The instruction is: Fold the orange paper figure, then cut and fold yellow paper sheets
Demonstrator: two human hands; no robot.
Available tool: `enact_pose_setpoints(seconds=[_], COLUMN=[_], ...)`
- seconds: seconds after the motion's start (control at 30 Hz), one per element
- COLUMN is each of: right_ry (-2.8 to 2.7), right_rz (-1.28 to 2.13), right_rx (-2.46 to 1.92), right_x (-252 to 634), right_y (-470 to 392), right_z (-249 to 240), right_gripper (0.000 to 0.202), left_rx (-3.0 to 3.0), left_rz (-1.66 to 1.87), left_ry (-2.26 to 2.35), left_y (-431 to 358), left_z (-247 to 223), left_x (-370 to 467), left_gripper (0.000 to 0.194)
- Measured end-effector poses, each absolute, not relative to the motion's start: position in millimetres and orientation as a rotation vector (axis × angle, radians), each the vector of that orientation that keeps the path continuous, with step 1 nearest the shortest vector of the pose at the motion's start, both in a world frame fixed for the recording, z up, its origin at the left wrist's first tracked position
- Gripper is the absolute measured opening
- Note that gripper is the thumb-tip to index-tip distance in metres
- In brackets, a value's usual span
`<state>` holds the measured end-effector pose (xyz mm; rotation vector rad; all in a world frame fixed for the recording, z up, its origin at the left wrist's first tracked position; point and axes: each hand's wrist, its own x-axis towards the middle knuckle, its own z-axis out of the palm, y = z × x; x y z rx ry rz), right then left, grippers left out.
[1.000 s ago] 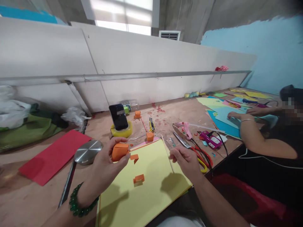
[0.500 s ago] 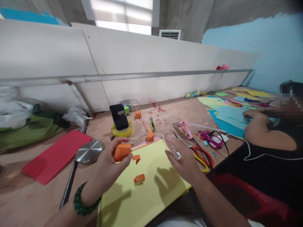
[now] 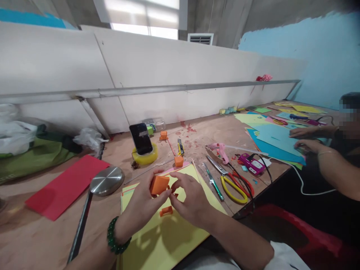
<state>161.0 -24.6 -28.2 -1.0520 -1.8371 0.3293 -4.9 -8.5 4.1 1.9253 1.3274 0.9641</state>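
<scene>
My left hand (image 3: 144,198) grips a small folded orange paper box (image 3: 159,185) between thumb and fingers, above a stack of yellow paper (image 3: 194,227). My right hand (image 3: 189,197) has come close on its right, thumb and fingertips bent in a pinch at a small orange paper strip (image 3: 176,194) beside the box. Fingers partly hide the strip, and whether it joins the box I cannot tell. Below both hands, another folded orange paper piece (image 3: 166,211) rests on the yellow sheet. An orange paper cube (image 3: 178,161) sits just past the stack's far edge.
Right of the stack lie a teal craft knife (image 3: 214,183), yellow-handled scissors (image 3: 232,187), a pink glue gun (image 3: 219,150) and a purple power strip (image 3: 251,164). A phone (image 3: 141,138) leans on a yellow tape roll (image 3: 146,155). Another person's hands (image 3: 312,144) work at far right.
My right hand has moved left from over the craft knife, which now lies uncovered, to the orange paper. My left hand has shifted right with the box. The other person's arms have moved.
</scene>
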Motion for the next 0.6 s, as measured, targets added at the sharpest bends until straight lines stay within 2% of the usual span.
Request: enact_pose_setpoints(seconds=[0.13, 0.23, 0.4, 0.6], right_ry=[-1.711, -1.517, -1.238, -1.156], right_rz=[0.926, 1.395, 1.829, 1.983], right_rx=[-1.133, -1.052, -0.834, -0.735], right_x=[170, 174, 178, 178], right_y=[-24, -18, -8, -4], right_z=[-22, -21, -27, -30], right_gripper=[0.043, 0.044, 0.047, 0.044], left_rx=[1.903, 2.034, 2.233, 2.246], left_rz=[0.761, 0.650, 0.638, 0.630], left_ry=[1.189, 1.132, 0.988, 0.896], left_y=[-9, -9, -7, -9], left_z=[12, 23, 36, 33], left_x=[-13, -19, -22, -15], left_gripper=[0.076, 0.085, 0.074, 0.045])
